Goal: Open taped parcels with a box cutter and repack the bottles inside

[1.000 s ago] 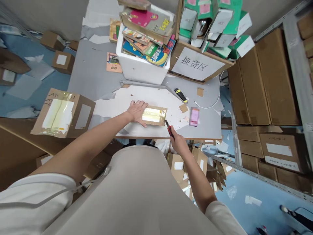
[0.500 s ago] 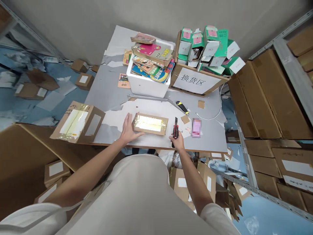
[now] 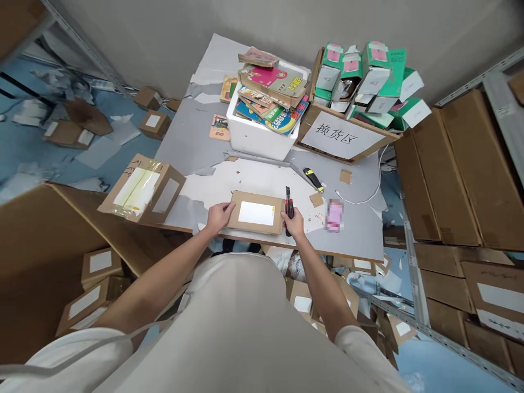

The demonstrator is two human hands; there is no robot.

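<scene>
Holding a flat brown cardboard box (image 3: 254,213) by its two short ends, we probably steady it this way, with the grey and white table (image 3: 355,240) under it. Our left hand (image 3: 218,217) pinches the box's left end. Our right hand (image 3: 295,224) grips a red and black plastic cutter (image 3: 289,208) and touches the box's right end. The metal blade (image 3: 287,192) points away from us, maybe so it won't poke us. A yellow and black plastic cutter (image 3: 313,179) lies past the box, to its right.
</scene>
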